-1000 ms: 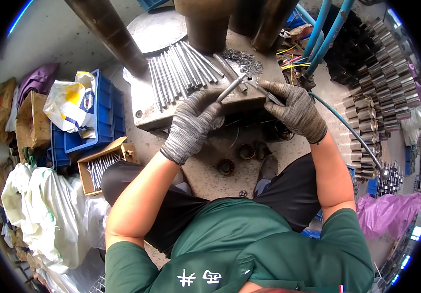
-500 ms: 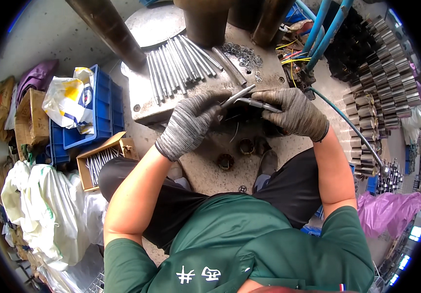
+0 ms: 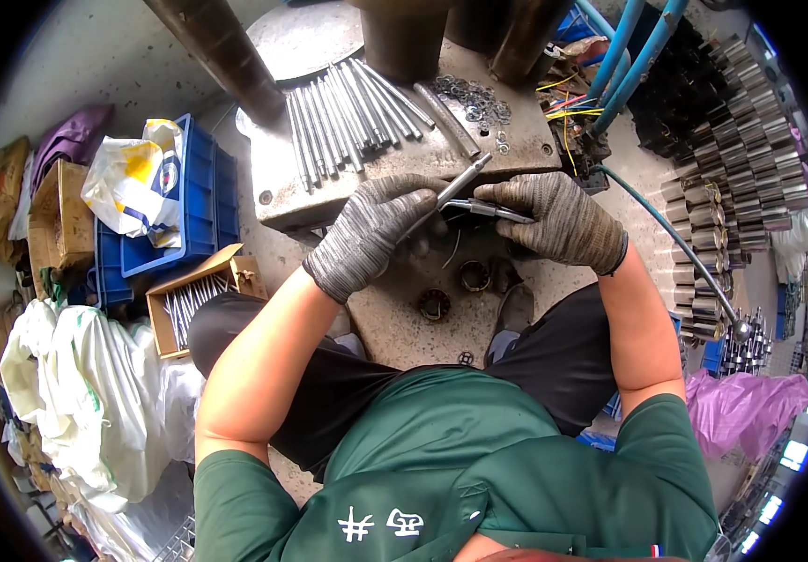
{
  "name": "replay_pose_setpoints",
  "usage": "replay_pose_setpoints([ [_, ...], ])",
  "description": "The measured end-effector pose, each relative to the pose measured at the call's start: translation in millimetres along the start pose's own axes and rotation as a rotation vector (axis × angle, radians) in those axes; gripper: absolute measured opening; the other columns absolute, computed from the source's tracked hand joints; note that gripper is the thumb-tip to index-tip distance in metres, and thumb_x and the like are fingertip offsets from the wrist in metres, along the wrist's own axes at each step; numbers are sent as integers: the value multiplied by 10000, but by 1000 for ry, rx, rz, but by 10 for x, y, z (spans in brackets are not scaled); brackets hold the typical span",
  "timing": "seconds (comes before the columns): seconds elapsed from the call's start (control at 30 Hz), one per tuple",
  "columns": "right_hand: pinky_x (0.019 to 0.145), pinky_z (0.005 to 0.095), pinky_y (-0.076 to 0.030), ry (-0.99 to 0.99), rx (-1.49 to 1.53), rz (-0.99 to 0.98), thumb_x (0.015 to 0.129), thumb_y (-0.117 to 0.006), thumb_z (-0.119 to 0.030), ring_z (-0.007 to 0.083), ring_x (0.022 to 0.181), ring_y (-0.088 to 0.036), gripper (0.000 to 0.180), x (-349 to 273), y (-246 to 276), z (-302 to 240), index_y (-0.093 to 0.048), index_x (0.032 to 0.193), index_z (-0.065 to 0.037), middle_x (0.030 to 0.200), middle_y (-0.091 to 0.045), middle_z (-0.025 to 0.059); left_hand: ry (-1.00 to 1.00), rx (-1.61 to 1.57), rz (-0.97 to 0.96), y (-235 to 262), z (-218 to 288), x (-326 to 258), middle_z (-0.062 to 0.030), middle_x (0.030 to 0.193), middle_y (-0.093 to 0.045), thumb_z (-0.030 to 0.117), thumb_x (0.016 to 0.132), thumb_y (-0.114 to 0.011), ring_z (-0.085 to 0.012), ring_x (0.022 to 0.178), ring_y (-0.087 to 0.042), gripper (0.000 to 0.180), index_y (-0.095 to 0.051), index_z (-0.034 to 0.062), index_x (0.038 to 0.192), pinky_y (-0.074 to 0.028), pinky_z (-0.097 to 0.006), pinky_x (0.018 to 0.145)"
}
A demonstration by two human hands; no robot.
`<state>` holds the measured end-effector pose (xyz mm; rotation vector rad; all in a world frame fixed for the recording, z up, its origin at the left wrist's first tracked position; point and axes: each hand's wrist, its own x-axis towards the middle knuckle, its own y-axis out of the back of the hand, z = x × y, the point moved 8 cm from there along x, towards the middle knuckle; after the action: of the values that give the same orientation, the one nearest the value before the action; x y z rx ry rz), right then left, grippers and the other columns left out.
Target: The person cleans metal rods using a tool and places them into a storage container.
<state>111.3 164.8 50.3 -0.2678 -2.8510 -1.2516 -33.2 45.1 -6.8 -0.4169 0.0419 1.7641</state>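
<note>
Both hands wear grey knitted gloves and meet in front of the metal block's near edge. My left hand (image 3: 380, 220) is closed round a metal rod (image 3: 465, 176), whose far end points up and to the right, past the fingers. In my right hand (image 3: 563, 220) is a slim metal tool with a narrow tip (image 3: 488, 208). That tip lies against or very close to the rod beside my left fingertips; contact cannot be made out. Similar metal rods (image 3: 338, 117) lie side by side on the metal block (image 3: 282, 201), with small metal rings (image 3: 479, 103) to their right.
Thick steel columns (image 3: 221, 56) rise from the block. Left stand a blue crate (image 3: 207, 197) and a cardboard box (image 3: 155, 314) of thin rods. Blue hoses (image 3: 624, 56) and stacked metal cylinders (image 3: 741, 159) stand right. Two metal rings (image 3: 434, 305) lie on the floor.
The rod in my left hand now points more steeply upward. My right hand has shifted slightly, and its tool remains close to the rod.
</note>
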Motion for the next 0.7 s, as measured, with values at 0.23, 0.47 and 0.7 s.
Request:
replay_pose_setpoints([
  [0.23, 975, 364, -542, 4, 16, -29, 843, -756, -88, 295, 1128, -696, 530, 27, -20, -15, -644, 1358, -40, 1262, -700, 180, 83, -298, -83, -31, -70, 3, -95, 844, -722, 238, 1044, -584, -117, 557, -649, 322, -635, -7, 1247, -486, -201, 457],
  [0.47, 934, 297, -508, -293, 590, -169, 905, -777, -179, 92, 1068, -594, 599, -65, -273, 116, -568, 1441, -12, 1186, -697, 58, 170, -545, -130, -37, -100, -46, -106, 871, -727, 254, 1035, -604, -148, 593, -690, 408, -591, -9, 1346, -502, -203, 454],
  [0.7, 888, 275, -491, -348, 730, -74, 908, -794, -284, 100, 984, -593, 602, -101, -130, 127, -587, 1418, -38, 1064, -691, 15, -218, 198, 375, 871, 319, -111, -88, 1020, -734, 75, 1016, -586, -87, 698, -642, 414, -595, 86, 1429, -522, -216, 613],
])
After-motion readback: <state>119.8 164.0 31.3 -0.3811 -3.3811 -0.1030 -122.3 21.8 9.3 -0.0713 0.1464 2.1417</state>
